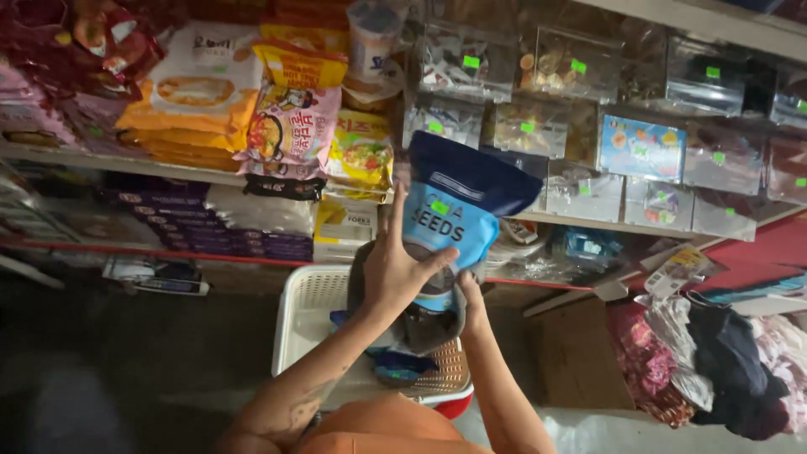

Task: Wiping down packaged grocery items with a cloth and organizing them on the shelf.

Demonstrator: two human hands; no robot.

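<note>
Both hands, left hand [393, 271] and right hand [471, 296], clamp fingers on the blue seed pouch [454, 210] above the white basket [307, 315]; supporting its base seems wise.

The upper shelf [101, 160] carries stacked noodle packs [202, 92] on the left and clear boxes [538, 126] on the right. The lower shelf [126, 250] holds purple cartons [210, 227]. Bundled clothes [714, 361] lie on the floor [126, 353].

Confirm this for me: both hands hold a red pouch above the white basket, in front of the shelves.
Not quite: the pouch is blue, not red, as the head view shows. The left hand and right hand do hold it above the white basket, in front of the shelves.
</note>
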